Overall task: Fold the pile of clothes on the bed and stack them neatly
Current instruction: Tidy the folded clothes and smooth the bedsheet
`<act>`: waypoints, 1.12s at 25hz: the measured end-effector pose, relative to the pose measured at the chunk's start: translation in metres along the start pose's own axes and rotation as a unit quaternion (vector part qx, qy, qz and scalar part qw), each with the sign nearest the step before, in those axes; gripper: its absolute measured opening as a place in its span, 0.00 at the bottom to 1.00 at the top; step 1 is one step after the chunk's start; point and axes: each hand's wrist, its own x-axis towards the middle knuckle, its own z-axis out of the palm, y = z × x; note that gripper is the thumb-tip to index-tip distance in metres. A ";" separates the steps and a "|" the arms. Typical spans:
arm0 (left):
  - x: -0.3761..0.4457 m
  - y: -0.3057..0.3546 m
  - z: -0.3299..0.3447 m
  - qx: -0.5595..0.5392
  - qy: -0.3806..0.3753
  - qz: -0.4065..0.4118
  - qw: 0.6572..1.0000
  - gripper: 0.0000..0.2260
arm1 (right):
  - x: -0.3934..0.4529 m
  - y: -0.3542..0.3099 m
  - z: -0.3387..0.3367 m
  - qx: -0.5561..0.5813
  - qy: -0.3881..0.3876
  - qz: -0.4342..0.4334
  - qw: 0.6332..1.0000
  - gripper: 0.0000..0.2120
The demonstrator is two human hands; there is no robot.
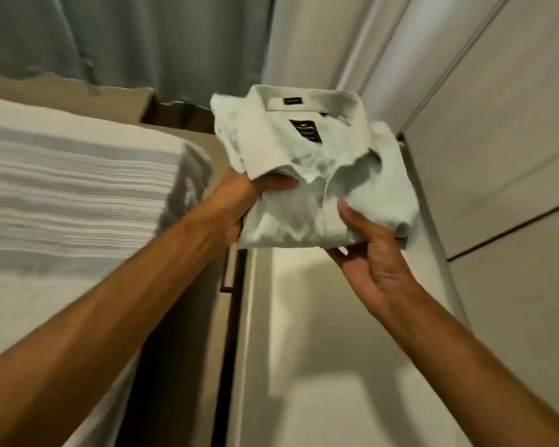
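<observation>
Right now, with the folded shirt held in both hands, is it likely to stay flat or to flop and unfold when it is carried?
The shirt is probably floppy: its edges sag and wrinkle around the left hand and right hand. It looks light, since each grip is only at the near edge. The folds may slip open, because the cloth looks loosely bunched below the collar.

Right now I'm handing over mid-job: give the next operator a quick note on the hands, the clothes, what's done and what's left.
Left hand: grips the folded shirt at its left edge, thumb on top under the collar.
Right hand: holds the shirt's lower right corner, thumb on top.
Shirt: white, folded, collar up, held in the air beside the bed, over the floor.
Done: this shirt is folded.
Left: set it down on a stack. No stack or pile is in view, so check the bed for remaining clothes.
</observation>
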 end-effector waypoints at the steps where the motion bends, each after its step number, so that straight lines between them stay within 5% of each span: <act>1: 0.017 -0.020 0.023 0.054 -0.005 0.012 0.998 0.20 | 0.001 0.011 -0.039 0.017 0.037 0.027 0.999 0.20; 4: 0.072 -0.126 0.059 0.255 -0.020 -0.045 0.966 0.22 | -0.009 0.078 -0.157 0.030 0.124 0.204 0.971 0.16; 7: 0.104 -0.248 0.052 0.424 -0.006 -0.214 0.880 0.33 | -0.028 0.147 -0.245 -0.065 0.183 0.376 0.906 0.14; 9: 0.095 -0.294 0.048 0.444 0.074 -0.253 0.857 0.28 | -0.028 0.174 -0.290 -0.124 0.328 0.332 0.876 0.15; 11: 0.082 -0.320 0.051 0.395 0.166 -0.225 0.875 0.26 | -0.022 0.172 -0.320 -0.109 0.420 0.254 0.864 0.22; 15: 0.066 -0.335 0.063 0.233 0.377 -0.260 0.858 0.39 | 0.002 0.148 -0.331 -0.048 0.305 0.256 0.916 0.24; 17: 0.052 -0.336 0.079 0.145 0.371 -0.265 0.878 0.38 | 0.023 0.151 -0.322 -0.088 0.276 0.266 0.919 0.28; 19: 0.040 -0.345 0.083 0.149 0.325 -0.247 0.901 0.38 | 0.040 0.159 -0.312 -0.172 0.290 0.268 0.903 0.37; 22: 0.051 -0.363 0.053 0.131 0.372 -0.232 0.889 0.30 | 0.061 0.166 -0.297 -0.286 0.279 0.228 0.888 0.28; 28: 0.045 -0.381 0.017 0.091 0.482 -0.212 0.845 0.13 | 0.136 0.162 -0.222 -0.606 0.085 0.042 0.790 0.23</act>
